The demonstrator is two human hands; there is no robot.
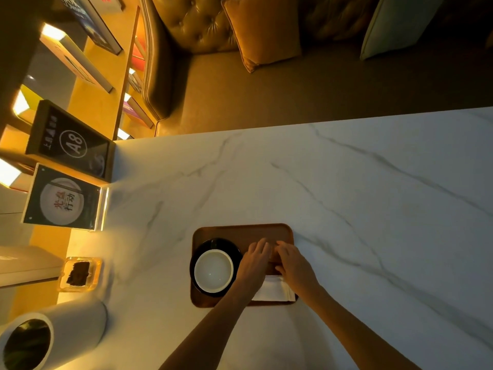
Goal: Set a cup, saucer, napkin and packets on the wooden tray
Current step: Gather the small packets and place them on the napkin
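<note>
1. Tray (241,230) is lying on the marble table (346,196), holding all items.
2. Cup (213,271) is sitting on the black saucer (225,244), filling the tray's left half.
3. Napkin (274,289) is lying at the near right, leaving the far right free.
4. Left hand (254,260) and right hand (292,263) are pressing down there, fingers spread, likely squaring packets; the packets themselves are hidden, and any grip cannot be told.

Marble table (346,182) past the tray (240,231) is wide open; signs (64,198), ashtray (80,273) and white cylinder (53,335) crowd the left.
</note>
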